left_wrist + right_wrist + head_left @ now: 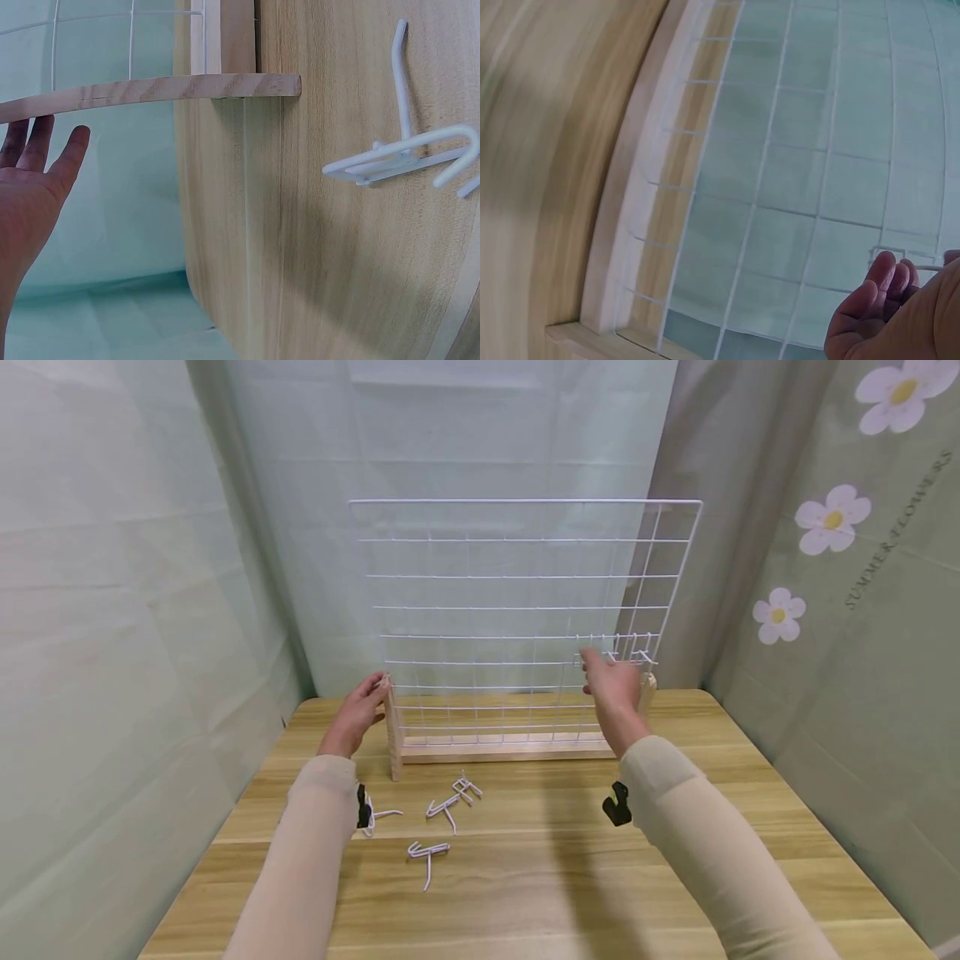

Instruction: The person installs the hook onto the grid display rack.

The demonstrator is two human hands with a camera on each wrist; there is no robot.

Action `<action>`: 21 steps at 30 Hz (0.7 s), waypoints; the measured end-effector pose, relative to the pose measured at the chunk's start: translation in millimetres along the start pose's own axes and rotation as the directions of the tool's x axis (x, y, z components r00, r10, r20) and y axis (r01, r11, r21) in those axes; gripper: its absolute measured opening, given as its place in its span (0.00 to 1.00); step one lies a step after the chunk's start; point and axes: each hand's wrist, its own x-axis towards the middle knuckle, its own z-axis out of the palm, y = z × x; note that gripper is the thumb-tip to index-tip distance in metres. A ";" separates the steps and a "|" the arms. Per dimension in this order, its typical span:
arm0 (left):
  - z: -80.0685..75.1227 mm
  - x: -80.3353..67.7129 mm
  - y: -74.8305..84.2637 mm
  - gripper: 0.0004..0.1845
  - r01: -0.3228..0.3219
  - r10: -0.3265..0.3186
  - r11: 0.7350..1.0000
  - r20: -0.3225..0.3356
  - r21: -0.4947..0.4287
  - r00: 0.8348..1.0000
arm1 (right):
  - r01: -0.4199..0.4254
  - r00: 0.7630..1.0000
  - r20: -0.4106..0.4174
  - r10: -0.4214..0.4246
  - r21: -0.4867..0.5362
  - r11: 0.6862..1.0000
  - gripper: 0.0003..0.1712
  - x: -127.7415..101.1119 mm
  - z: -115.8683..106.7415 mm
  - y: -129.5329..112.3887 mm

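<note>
A wire grid [517, 610] stands upright in a wooden base [502, 747] near the table's [750, 827] far edge. Three loose hooks [453, 802] lie before the base, toward the left edge. Hooks [630, 652] hang on the grid's right side, behind the right hand [611, 689]; the left hand [360, 710] is at the base's left post [393, 735]

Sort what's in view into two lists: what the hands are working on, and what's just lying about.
In hand:
- wire grid in its wooden stand
- hook the right hand pinches at the grid
- left hand, open against the stand's post
- hooks already hung

Lying about:
- spare hooks on the table
- flowered curtain
</note>
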 end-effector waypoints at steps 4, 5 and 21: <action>0.2 -0.4 1.4 0.30 0.007 -0.007 1.000 0.002 -0.012 1.000 | -0.016 1.000 0.003 0.016 0.022 1.000 0.33 -1.0 4.2 8.5; 0.4 -1.2 2.8 0.30 0.011 -0.011 1.000 0.003 -0.021 1.000 | -0.022 1.000 0.006 0.022 0.025 0.999 0.34 -1.4 5.2 10.4; -0.3 -1.8 1.6 0.31 0.005 -0.005 1.000 0.008 -0.001 1.000 | 0.007 0.997 0.083 -0.007 0.001 1.000 0.32 -14.5 18.1 31.6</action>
